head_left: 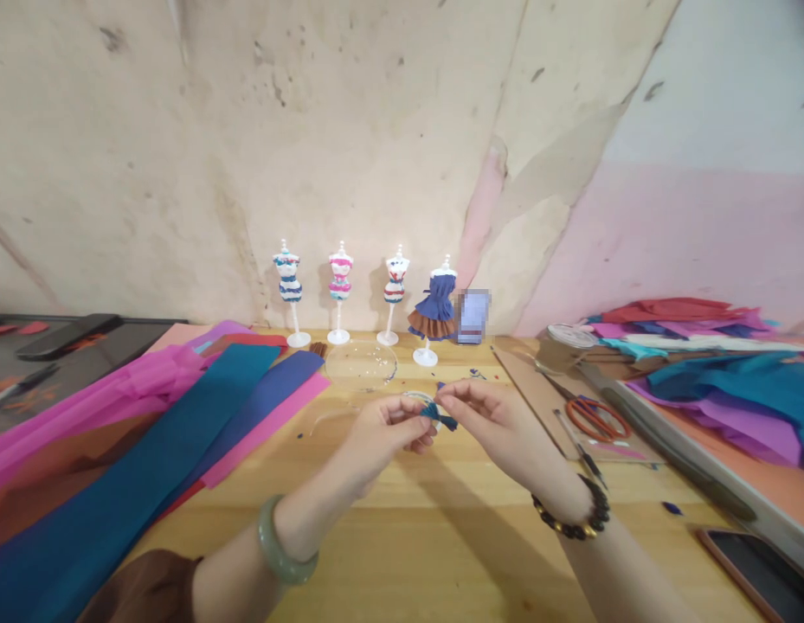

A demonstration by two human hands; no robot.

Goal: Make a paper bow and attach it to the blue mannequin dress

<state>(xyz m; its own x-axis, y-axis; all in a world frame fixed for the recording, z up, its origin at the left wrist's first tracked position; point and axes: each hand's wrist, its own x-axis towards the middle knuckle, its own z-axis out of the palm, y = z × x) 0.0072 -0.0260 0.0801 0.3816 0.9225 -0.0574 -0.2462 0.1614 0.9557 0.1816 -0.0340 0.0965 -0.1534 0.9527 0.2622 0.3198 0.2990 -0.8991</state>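
Observation:
A small teal pleated bow point(447, 421), seemingly of crepe paper, is pinched between the thumb and fingers of my left hand point(392, 424). My right hand point(496, 424) has its thumb and forefinger closed just above the bow's right side. A tiny dark blue bit shows at those fingertips, too small to name. Behind the bow, partly hidden by my hands, lies a round white-rimmed item point(415, 396). Beyond it stands a mini dress form point(434, 298) in a blue and brown ruffled dress.
Three more mini dress forms point(340, 281) stand by the wall, beside a phone-like screen point(472, 317). Colored crepe paper strips point(213, 415) cover the left. On the right are orange-handled scissors point(596, 419), a pen point(589, 459), a tape roll point(571, 336), folded paper and a dark phone point(758, 571).

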